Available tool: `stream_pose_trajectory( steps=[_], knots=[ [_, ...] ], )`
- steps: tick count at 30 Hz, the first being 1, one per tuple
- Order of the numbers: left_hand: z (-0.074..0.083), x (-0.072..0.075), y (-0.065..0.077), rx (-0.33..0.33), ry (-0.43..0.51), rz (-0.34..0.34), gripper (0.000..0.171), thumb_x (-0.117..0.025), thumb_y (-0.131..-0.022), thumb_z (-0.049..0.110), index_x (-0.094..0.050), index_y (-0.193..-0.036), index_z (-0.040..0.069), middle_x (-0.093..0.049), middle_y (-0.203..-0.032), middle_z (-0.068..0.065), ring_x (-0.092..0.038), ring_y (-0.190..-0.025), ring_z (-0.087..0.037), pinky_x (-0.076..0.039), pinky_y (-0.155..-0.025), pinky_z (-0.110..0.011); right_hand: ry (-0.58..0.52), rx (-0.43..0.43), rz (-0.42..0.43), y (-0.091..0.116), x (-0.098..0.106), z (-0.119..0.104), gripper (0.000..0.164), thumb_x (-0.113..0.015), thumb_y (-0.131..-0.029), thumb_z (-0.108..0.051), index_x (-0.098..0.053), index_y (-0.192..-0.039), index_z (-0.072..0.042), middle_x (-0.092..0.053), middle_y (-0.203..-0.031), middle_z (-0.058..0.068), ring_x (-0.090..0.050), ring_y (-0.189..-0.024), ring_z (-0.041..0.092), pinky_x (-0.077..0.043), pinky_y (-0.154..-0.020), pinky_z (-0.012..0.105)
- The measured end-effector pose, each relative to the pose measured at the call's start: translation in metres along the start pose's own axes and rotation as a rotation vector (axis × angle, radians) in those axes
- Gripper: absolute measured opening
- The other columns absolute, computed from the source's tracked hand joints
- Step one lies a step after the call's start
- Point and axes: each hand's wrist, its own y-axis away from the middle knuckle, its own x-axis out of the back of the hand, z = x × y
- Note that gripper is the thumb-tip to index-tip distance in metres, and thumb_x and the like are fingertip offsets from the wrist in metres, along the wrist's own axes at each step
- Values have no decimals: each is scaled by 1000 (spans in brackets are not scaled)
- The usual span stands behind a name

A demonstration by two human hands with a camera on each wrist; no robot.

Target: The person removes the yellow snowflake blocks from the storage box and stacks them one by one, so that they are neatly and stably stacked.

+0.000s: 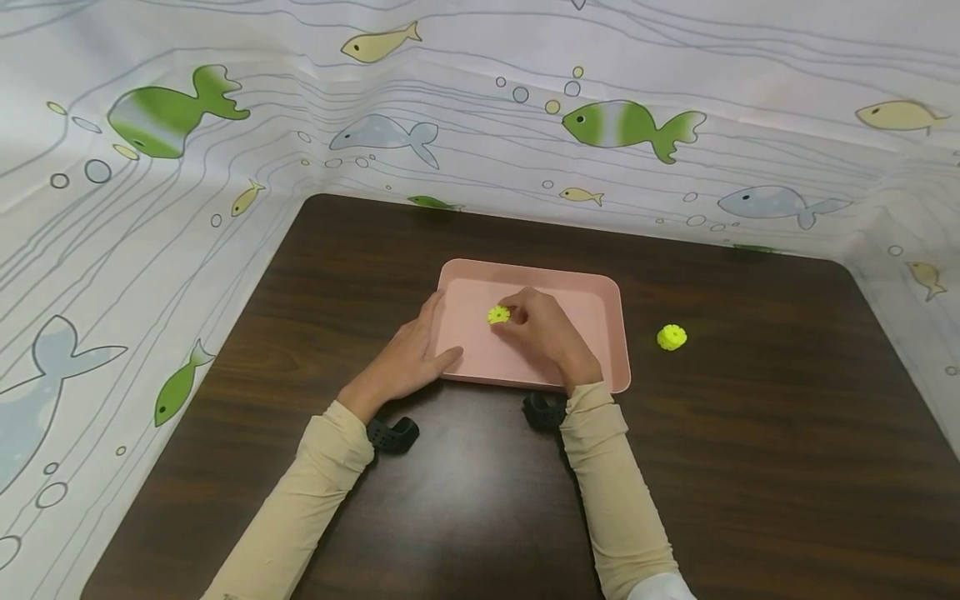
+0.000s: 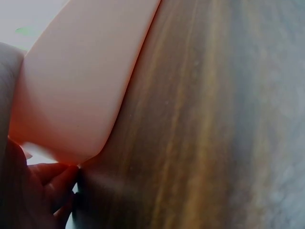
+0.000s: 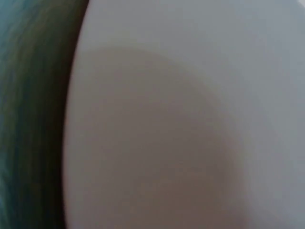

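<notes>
Over the pink tray (image 1: 480, 367), my right hand (image 1: 546, 332) pinches a bright yellow notched disc (image 1: 498, 314) between thumb and fingertips. My left hand (image 1: 405, 358) lies along the tray's left side with its fingers extended and its thumb across the front left corner. In the left wrist view, fingers (image 2: 55, 183) touch the tray's corner (image 2: 78, 129). The right wrist view is dim and blurred, showing the pale tray surface (image 3: 143, 119); the disc is out of sight there.
Right of the tray, a small stack of similar yellow discs (image 1: 671, 337) sits on the dark wooden table (image 1: 765, 400). A white sheet printed with fish (image 1: 480, 92) stands around the table's back and sides. Black straps with camera mounts (image 1: 393, 435) are on the wrists.
</notes>
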Motion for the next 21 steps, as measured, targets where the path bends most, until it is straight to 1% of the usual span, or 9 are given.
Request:
stream_pose_trajectory(
  steps=[2, 5, 8, 12, 16, 21],
  knots=[
    [0, 0, 0, -6, -4, 0, 97, -61, -97, 44, -2, -166, 11, -26, -167, -20, -37, -147, -44, -31, -118, -58, 8, 12, 16, 2, 2, 1, 22, -81, -91, -14, -77, -111, -5, -59, -85, 6, -54, -83, 21, -46, -76, 33],
    [0, 1, 1, -9, -4, -1, 97, -61, -97, 43, -2, -166, 11, -26, -167, -20, -37, -147, -44, -31, -118, -59, 4, 20, 47, 6, 7, 3, 31, -82, -90, -14, -76, -117, 0, -61, -92, 8, -56, -83, 23, -49, -76, 34],
    [0, 0, 1, -9, -5, -2, 97, -61, -97, 44, -1, -166, 12, -25, -168, -20, -36, -148, -44, -30, -118, -59, 4, 27, 84, 12, 12, 6, 35, -83, -88, -13, -75, -118, 3, -63, -96, 11, -57, -82, 24, -49, -74, 34],
    [-1, 0, 1, -10, -4, -2, 96, -60, -97, 44, -1, -166, 11, -24, -168, -20, -34, -148, -44, -29, -118, -59, 1, 21, 130, 20, 19, 12, 34, -83, -88, -13, -76, -117, 2, -63, -100, 12, -57, -81, 24, -47, -72, 34],
    [-1, 1, 2, -13, -4, -6, 97, -60, -97, 44, -1, -166, 11, -21, -169, -19, -33, -149, -44, -28, -119, -59, 4, 5, 157, 30, 28, 16, 33, -84, -88, -14, -77, -117, 0, -62, -104, 11, -56, -82, 24, -46, -71, 34],
    [0, 2, 2, -20, 0, -10, 97, -60, -98, 43, 0, -166, 10, -19, -170, -18, -33, -149, -43, -27, -119, -59, 2, 39, 184, 39, 38, 24, 32, -84, -87, -10, -76, -115, 3, -61, -105, 14, -56, -81, 25, -47, -72, 35]
  ],
)
